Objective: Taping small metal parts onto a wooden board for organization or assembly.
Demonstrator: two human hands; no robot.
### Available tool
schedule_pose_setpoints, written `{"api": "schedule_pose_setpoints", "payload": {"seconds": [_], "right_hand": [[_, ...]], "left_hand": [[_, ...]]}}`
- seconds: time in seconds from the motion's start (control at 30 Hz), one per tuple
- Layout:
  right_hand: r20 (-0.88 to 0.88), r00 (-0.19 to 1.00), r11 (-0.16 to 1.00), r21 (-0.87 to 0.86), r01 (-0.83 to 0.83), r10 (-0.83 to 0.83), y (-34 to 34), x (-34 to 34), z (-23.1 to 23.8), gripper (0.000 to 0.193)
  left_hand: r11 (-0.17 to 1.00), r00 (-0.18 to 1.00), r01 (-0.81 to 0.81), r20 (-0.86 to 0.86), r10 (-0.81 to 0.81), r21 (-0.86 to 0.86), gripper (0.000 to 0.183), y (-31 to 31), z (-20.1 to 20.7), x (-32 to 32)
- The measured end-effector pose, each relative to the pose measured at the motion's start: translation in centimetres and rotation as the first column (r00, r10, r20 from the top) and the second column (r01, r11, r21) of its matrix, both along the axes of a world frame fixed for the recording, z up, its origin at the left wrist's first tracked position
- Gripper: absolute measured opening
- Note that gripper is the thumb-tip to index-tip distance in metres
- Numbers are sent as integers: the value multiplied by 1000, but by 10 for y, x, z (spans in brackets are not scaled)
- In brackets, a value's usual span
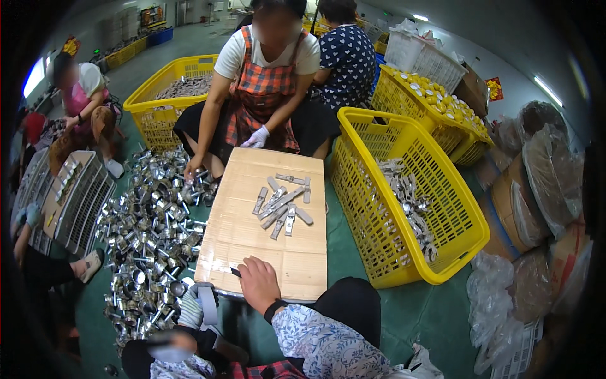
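My right hand (257, 283) is bare and rests at the near edge of a tan board (265, 249), its fingers curled. A small black piece (236, 272) juts out at their left side; the rest of it is hidden. My left hand (191, 307), in a pale glove, is low beside the board's near left corner. It closes by a grey curved strip (209, 306), though what it grips is hard to make out. Several grey metal clamp-like pieces (281, 205) lie loose on the board's far half. A heap of shiny metal cups with stems (148, 252) spreads left of my left hand.
A person in a checked apron (265, 82) sits across the board, one bare hand at the heap and one gloved. A yellow crate (435, 275) with metal pieces stands right. Another yellow crate (142, 104) stands far left. Plastic-wrapped boxes (524, 196) line the right.
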State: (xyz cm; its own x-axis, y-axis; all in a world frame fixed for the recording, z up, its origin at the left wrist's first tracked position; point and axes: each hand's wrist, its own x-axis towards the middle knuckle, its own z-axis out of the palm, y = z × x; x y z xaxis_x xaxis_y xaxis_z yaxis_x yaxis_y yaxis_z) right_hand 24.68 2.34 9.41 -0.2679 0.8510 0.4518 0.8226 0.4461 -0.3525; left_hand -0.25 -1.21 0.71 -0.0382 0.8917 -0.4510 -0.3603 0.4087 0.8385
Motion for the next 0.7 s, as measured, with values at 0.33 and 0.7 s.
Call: {"api": "schedule_pose_setpoints", "payload": {"seconds": [0.33, 0.7], "right_hand": [[-6, 1000, 1000, -22, -6, 6, -1, -5, 2, 31], [8, 1000, 1000, -22, -7, 7, -1, -2, 1, 33]], "left_hand": [[994, 977, 79, 192, -92, 72, 24, 0, -33, -23], [998, 991, -63, 115, 65, -27, 24, 5, -33, -7]]}}
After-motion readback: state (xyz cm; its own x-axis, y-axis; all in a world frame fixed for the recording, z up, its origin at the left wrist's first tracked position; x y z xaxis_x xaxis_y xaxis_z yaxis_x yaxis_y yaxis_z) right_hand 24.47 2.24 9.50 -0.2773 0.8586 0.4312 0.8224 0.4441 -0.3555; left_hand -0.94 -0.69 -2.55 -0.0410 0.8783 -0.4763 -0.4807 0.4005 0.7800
